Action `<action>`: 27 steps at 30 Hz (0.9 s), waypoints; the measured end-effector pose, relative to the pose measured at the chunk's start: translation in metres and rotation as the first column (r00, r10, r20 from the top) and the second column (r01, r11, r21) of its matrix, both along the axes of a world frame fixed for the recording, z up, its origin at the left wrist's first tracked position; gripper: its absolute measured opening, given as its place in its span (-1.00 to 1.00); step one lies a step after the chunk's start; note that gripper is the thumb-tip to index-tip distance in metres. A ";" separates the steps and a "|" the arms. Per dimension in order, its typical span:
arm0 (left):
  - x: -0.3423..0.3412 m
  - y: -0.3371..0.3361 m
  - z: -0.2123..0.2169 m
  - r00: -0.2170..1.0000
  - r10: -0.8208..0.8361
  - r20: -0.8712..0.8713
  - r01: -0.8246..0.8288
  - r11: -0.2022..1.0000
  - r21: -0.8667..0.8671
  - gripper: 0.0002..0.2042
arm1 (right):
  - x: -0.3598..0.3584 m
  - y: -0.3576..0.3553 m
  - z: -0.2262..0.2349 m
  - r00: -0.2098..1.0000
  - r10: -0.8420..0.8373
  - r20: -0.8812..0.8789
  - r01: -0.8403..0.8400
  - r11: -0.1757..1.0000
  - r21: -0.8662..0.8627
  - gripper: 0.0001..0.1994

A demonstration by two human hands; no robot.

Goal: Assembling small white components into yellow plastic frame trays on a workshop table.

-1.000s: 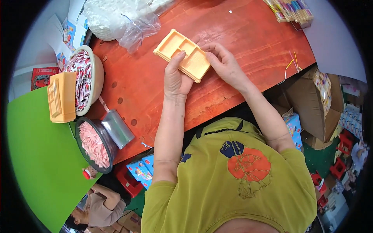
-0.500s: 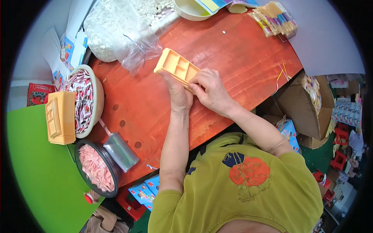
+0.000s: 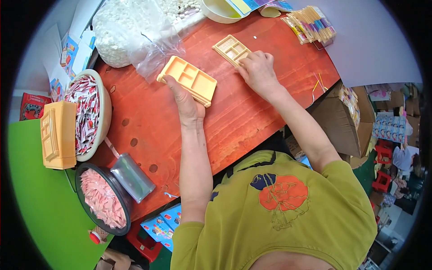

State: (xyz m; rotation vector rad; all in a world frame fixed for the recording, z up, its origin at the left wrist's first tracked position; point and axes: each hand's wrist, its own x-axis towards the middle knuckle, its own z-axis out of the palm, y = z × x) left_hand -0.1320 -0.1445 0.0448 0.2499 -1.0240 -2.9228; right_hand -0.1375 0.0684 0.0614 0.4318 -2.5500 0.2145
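L hand (image 3: 188, 104) gripped the orange-yellow plastic compartment tray (image 3: 188, 81) at its near edge, thumb on the tray's left end, fingers hidden beneath; tray lay tilted on the red-brown wooden table (image 3: 252, 112). R hand (image 3: 257, 71) lay flat, fingers pressed down on a paler tan plastic divided tray (image 3: 230, 48), just beyond & right of the first, trays apart. Judgement: to do this well, keep each tray pinned flat, compartments up, grip at rims only, so cells stay free.

Outward: clear plastic bag of small white pieces (image 3: 130, 31) at far left. White bowl of red-white sachets (image 3: 87, 114) at table's left edge, stack of orange trays (image 3: 57, 135) touching it. Dark round tub of pink sachets (image 3: 103, 198) nearer, clear rectangular box (image 3: 132, 177) beside. Blue printed cartons (image 3: 159, 225) below table edge. Bundle of yellow-striped flat packs (image 3: 310, 22) at far right. Brown cardboard carton (image 3: 346, 121) right of table.
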 end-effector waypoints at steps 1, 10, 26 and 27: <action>0.000 0.002 0.001 1.000 0.002 -0.016 -0.003 0.999 -0.036 -0.23 | 0.003 -0.009 0.006 1.000 0.004 0.002 -0.004 1.000 0.001 -0.89; 0.009 0.005 -0.002 0.984 -0.143 -0.105 0.127 0.981 -0.149 -0.19 | 0.021 -0.067 0.025 0.793 0.547 0.269 -0.249 0.693 -0.677 -0.89; 0.006 -0.001 0.000 0.995 -0.061 0.082 0.068 0.995 -0.079 -0.30 | -0.150 0.011 0.026 0.965 -0.189 0.182 0.131 0.949 0.288 -0.84; 0.005 0.001 0.001 0.993 -0.080 0.084 0.086 0.994 -0.073 -0.30 | -0.143 0.024 0.030 0.961 -0.211 0.177 0.143 0.932 0.332 -0.82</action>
